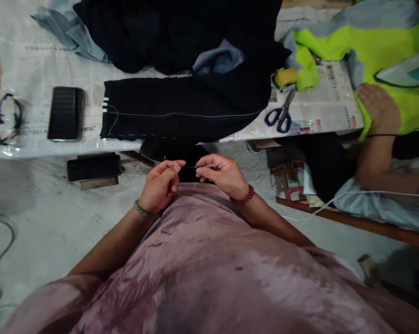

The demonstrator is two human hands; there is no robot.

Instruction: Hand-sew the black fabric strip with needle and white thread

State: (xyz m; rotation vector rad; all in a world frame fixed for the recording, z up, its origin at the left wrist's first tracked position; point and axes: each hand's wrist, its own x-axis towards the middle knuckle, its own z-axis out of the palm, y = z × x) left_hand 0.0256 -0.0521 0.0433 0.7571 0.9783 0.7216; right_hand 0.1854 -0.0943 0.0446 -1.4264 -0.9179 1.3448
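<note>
My left hand (161, 184) and my right hand (225, 176) are both closed in a pinch, held in front of my body just off the table's near edge. A thin, light thread (187, 167) runs taut across the short gap between the fingertips. Something small and bright shows at the right fingertips; I cannot tell if it is a needle. Beyond my hands lies a black garment leg (181, 99) with white marks at its left end. A long pale thread (192, 114) stretches across it, and light stitches follow its near edge.
On the paper-covered table (35, 69) are glasses (9, 119), a black phone (66, 113), scissors (281, 113) and a yellow block (286, 77). At right, another person's hand (379, 109) rests on yellow-green cloth (379, 51) beside an iron (409, 69). A dark device (93, 167) sits below the table edge.
</note>
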